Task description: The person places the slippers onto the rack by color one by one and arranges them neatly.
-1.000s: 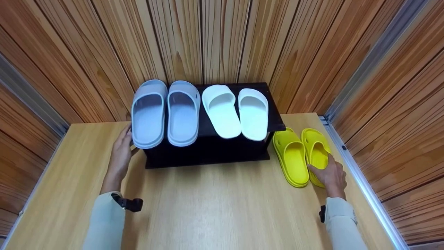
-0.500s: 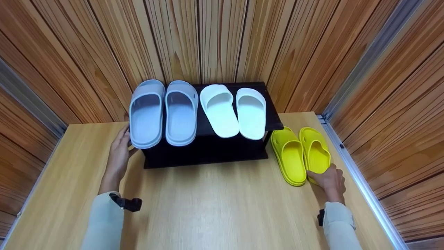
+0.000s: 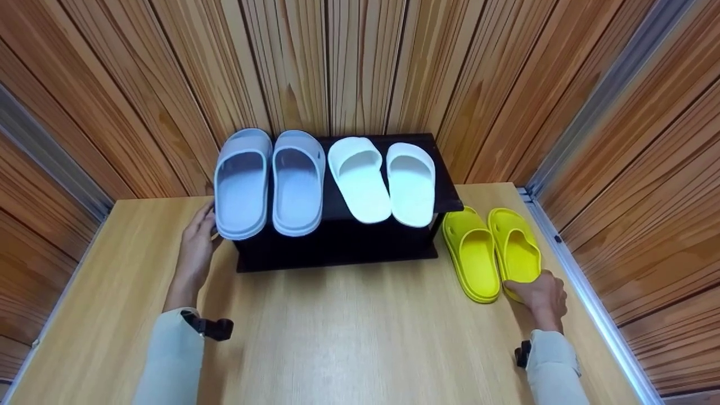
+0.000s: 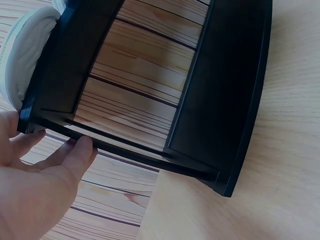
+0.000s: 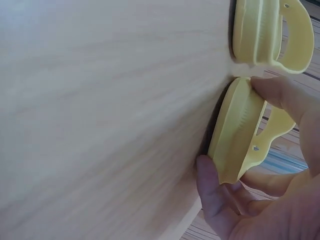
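A black two-tier shoe rack [image 3: 337, 244] stands against the back wall. My left hand [image 3: 194, 253] grips its left end; in the left wrist view, the thumb lies on a thin side bar [image 4: 122, 152] and the fingers reach behind it. To the right of the rack, two yellow slippers lie side by side on the floor. The heel of the right yellow slipper [image 3: 520, 259] is held by my right hand [image 3: 543, 298], thumb on one side and fingers on the other in the right wrist view. Beside it, the left yellow slipper [image 3: 478, 267] is untouched.
On the rack's top sit two grey-blue slippers [image 3: 241, 194] at left and two white slippers [image 3: 363, 191] at right, one white slipper angled. Wood-plank walls [image 3: 360, 67] enclose the back and sides. A metal rail [image 3: 590, 304] edges the light wooden floor [image 3: 349, 332] on the right.
My right hand has slid back from the side of the right yellow slipper to its heel end. The left hand keeps its place on the rack, and the slippers look unmoved.
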Tool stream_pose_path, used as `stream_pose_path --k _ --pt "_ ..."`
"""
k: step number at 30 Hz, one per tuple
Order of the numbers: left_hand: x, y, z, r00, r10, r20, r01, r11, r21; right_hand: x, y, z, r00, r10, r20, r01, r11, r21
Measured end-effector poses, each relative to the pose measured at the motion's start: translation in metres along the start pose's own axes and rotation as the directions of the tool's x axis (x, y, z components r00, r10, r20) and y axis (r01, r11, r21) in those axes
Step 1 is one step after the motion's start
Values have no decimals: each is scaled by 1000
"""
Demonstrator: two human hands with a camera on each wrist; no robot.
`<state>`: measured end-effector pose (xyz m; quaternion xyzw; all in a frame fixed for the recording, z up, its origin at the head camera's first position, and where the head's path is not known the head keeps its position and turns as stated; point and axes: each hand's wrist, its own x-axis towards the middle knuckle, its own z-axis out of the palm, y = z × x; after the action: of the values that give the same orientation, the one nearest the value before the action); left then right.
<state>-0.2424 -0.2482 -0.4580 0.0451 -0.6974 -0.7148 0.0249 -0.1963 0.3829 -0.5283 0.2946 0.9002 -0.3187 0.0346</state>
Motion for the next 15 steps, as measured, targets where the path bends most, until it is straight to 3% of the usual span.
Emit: stream_pose_path --k 15 --pt "1 -1 2 1000 22 -15 -23 999 -39 -2 13 -7 999 -32 -28 31 999 -41"
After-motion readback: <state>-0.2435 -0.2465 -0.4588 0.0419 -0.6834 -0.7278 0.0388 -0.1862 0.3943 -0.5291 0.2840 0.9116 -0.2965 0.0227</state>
